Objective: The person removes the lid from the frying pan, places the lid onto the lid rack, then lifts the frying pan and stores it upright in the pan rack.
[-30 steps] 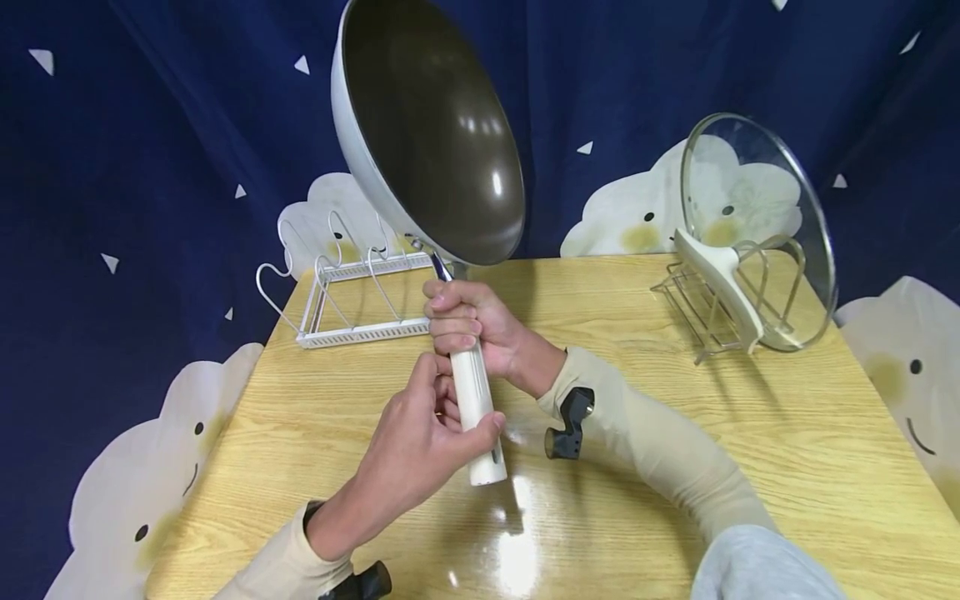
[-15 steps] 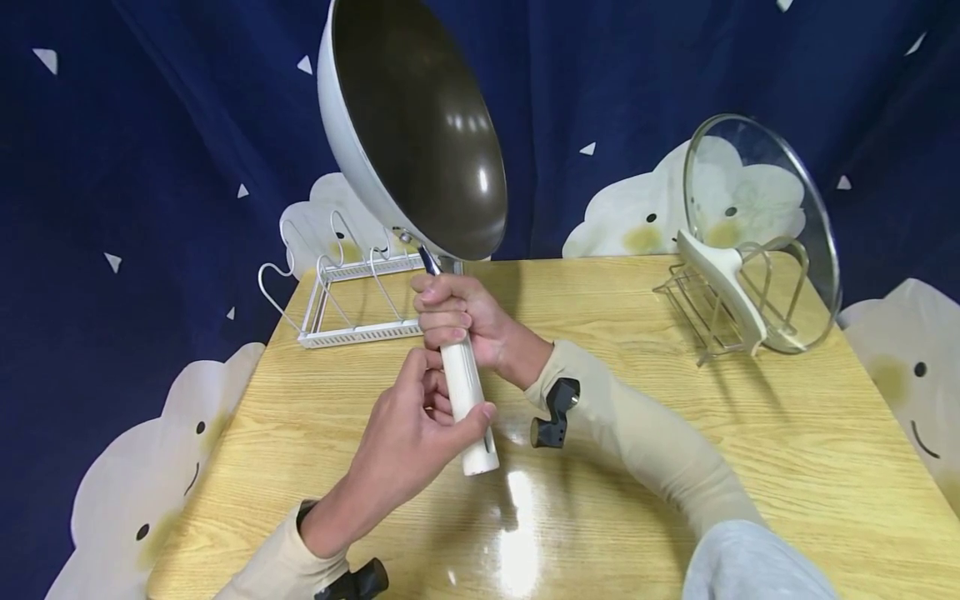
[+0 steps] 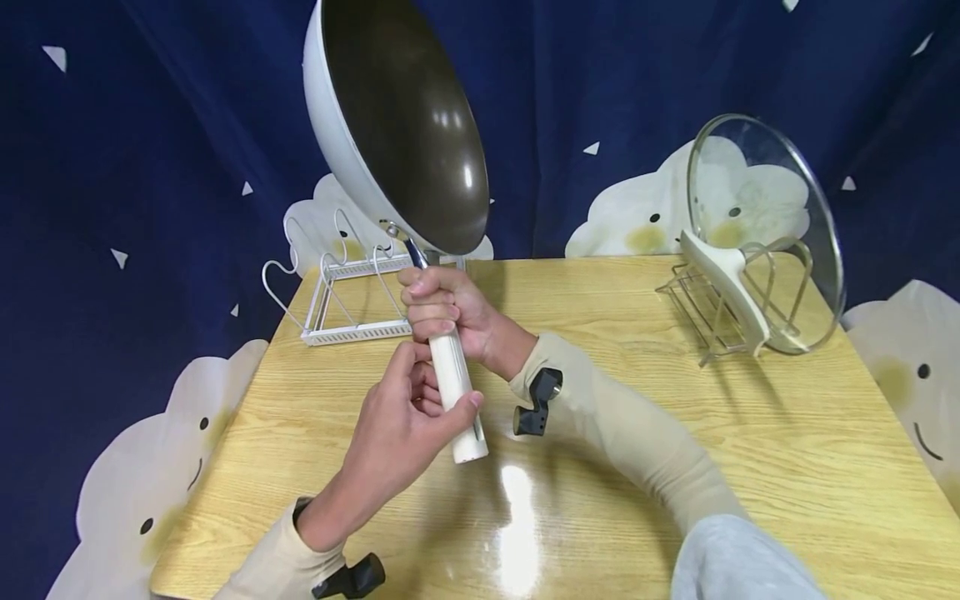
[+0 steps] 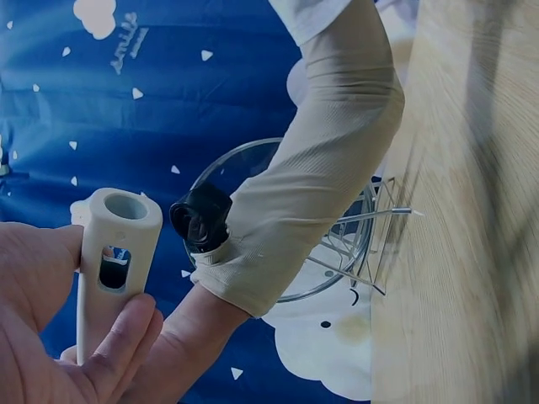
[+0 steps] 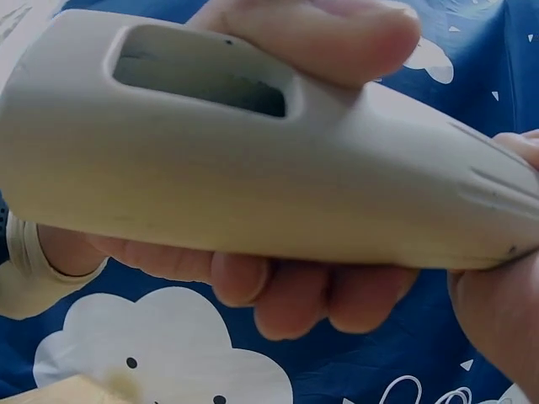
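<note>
A deep frying pan point(image 3: 405, 125), white outside and dark brown inside, is held up above the table, its bowl tilted and its top cut off by the head view's upper edge. My right hand point(image 3: 453, 312) grips the upper part of its cream handle point(image 3: 453, 375), close to the metal neck. Lower down, my left hand point(image 3: 397, 417) holds the same handle, thumb on one side and curled fingers on the other. The left wrist view shows the hollow end of the handle point(image 4: 126, 206) and its slot. In the right wrist view, the left thumb point(image 5: 337, 38) lies on the handle.
A white wire rack point(image 3: 356, 335) stands at the back left of the wooden table point(image 3: 600, 317), partly behind the pan. At the back right, a metal stand point(image 3: 705, 333) bears a glass lid point(image 3: 828, 250) with a cream handle. A dark blue curtain point(image 3: 187, 108) hangs behind.
Both hands have moved the pan to the left and slightly upward in the head view. Their hold on the handle looks the same. The racks and the lid have not moved.
</note>
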A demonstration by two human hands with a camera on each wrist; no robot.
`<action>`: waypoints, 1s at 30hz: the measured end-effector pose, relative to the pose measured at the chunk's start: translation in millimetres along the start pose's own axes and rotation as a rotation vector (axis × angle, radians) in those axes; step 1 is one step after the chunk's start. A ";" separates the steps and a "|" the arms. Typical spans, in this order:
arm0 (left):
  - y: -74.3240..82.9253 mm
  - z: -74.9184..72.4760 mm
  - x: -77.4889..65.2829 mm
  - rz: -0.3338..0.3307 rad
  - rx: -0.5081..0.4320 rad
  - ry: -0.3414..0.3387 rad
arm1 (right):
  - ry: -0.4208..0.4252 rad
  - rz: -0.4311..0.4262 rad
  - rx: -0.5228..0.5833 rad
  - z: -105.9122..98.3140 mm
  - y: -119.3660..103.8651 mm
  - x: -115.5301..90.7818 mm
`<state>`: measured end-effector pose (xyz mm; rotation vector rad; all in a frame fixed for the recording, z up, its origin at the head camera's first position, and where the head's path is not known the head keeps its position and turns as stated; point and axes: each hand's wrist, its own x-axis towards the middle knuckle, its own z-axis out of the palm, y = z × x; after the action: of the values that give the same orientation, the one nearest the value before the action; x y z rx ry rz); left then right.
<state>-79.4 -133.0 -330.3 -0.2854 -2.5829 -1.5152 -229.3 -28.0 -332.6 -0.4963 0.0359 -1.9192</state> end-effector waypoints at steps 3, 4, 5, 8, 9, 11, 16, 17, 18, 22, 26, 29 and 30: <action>-1.3 -0.3 0.8 0.015 -0.006 0.015 | -0.014 0.006 0.005 -0.4 -0.8 3.1; -1.7 -0.4 1.0 0.020 -0.009 0.022 | -0.019 0.008 0.008 -0.4 -1.1 4.2; -2.1 -0.3 1.4 0.024 -0.014 0.029 | -0.025 0.010 0.013 -0.3 -1.3 5.4; -2.6 -0.5 2.6 0.034 -0.029 0.054 | -0.044 0.021 0.033 -0.8 -1.9 9.2; -2.7 -0.7 3.0 0.035 -0.034 0.060 | -0.050 0.023 0.041 -1.2 -2.0 10.4; -2.9 -1.1 3.7 0.038 -0.042 0.071 | -0.062 0.025 0.056 -2.0 -2.0 12.8; -3.9 -3.9 3.6 0.043 -0.044 0.087 | -0.092 0.029 0.086 -4.0 -0.9 18.7; -4.3 -4.7 3.5 0.046 -0.046 0.093 | -0.100 0.032 0.096 -4.4 -0.7 19.9; -4.7 -5.4 3.5 0.048 -0.048 0.097 | -0.108 0.035 0.104 -4.4 -0.4 21.2; -6.2 -7.2 3.4 0.050 -0.057 0.109 | -0.138 0.050 0.134 -5.4 -0.1 24.8; -8.0 -6.4 3.0 0.043 -0.061 0.118 | -0.156 0.069 0.147 -8.7 0.1 27.1; -9.2 -5.1 2.7 0.045 -0.064 0.129 | -0.172 0.080 0.160 -11.4 0.9 28.5; -9.4 -4.8 2.4 0.047 -0.065 0.131 | -0.178 0.084 0.168 -12.4 1.0 28.8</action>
<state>-83.8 -141.4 -335.5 -0.2438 -2.4138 -1.5489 -241.8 -56.6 -334.9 -0.5417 -0.2149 -1.7720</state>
